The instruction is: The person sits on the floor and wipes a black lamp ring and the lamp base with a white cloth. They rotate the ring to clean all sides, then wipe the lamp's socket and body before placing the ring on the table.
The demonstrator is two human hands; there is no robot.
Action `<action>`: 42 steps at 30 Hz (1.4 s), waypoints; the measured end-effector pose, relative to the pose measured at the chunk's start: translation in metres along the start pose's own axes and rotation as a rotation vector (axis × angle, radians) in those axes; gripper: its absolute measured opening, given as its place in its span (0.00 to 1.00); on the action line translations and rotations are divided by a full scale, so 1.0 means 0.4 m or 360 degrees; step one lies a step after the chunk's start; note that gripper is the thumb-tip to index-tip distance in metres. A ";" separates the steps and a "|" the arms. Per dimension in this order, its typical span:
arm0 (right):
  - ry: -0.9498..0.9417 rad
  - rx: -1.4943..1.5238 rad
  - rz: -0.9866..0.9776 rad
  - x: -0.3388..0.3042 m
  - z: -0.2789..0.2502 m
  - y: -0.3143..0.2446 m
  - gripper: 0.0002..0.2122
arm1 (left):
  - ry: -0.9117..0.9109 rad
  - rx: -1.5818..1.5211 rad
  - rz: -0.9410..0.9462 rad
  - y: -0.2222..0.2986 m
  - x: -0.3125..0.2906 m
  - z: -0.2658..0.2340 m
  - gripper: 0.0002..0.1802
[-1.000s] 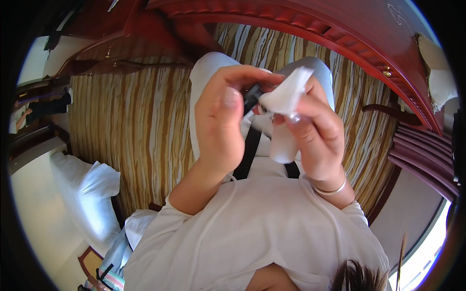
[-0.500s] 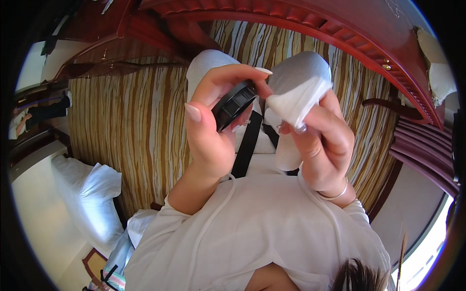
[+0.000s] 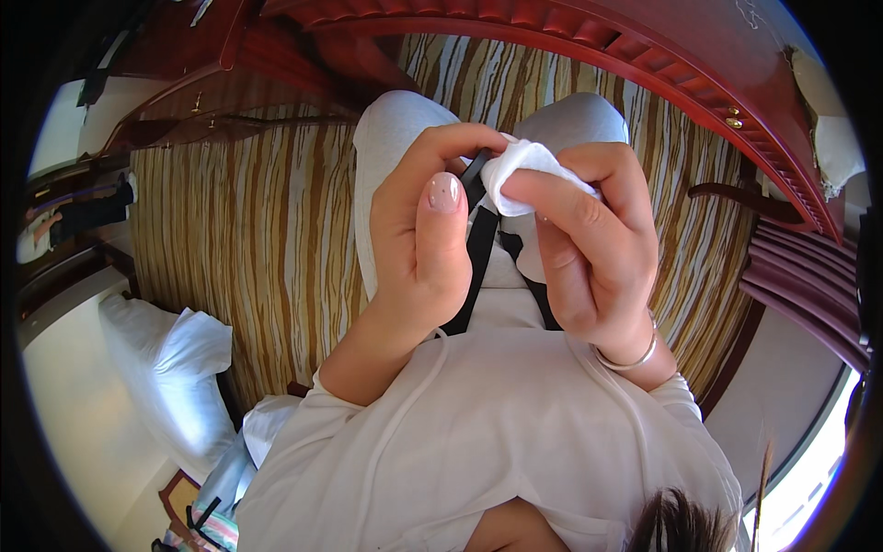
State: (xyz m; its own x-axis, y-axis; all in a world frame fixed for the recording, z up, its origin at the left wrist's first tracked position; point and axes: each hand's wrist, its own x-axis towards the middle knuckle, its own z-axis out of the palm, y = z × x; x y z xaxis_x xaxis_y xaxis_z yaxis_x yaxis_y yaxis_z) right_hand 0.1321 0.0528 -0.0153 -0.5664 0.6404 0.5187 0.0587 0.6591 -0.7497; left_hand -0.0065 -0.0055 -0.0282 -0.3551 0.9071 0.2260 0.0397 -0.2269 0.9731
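Moved: white cloth (image 3: 526, 173) had come left, up to the black thing (image 3: 475, 173), which had turned so only a thin dark edge showed.
Left hand (image 3: 418, 244): it curled around the black thing, with the thumb sticking up. That curl likely kept the thing from slipping. Most of the grip was hidden, so I could not tell how tight it was.
Right hand (image 3: 602, 244): it pinched the cloth in a bunch. One finger lay along the top, maybe to keep the cloth folded and firm.
Meeting spot: cloth and black thing were side by side, above the lap. They looked like they touched, but I could not be sure. Being up high probably made them easier to see.
Below: knees in pale trousers (image 3: 402, 120), then stripy carpet (image 3: 276, 248).
Wrist: a thin bracelet (image 3: 635, 362) sat on the right one.
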 end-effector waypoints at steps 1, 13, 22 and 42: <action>0.0012 0.0045 -0.0045 0.002 0.004 0.013 0.15 | -0.0014 0.0025 -0.0023 0.000 0.000 -0.006 0.21; 0.0133 0.1908 0.0839 -0.018 0.008 0.020 0.12 | -0.0070 -0.0728 -0.0156 -0.028 0.017 0.006 0.27; 0.0068 0.0785 0.0238 -0.024 0.012 0.042 0.12 | -0.0013 -0.0555 0.0001 -0.044 0.014 0.008 0.36; 0.0268 0.1496 0.0918 -0.032 -0.002 0.021 0.14 | -0.0050 -0.0582 -0.0026 -0.047 0.030 -0.011 0.33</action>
State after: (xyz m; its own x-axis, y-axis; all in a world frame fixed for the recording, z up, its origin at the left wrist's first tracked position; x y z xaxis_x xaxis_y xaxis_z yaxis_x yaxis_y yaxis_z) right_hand 0.1404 0.0506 -0.0280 -0.5322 0.8466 -0.0117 -0.4091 -0.2692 -0.8719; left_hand -0.0158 0.0082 -0.0440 -0.3238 0.9208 0.2174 -0.3043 -0.3189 0.8976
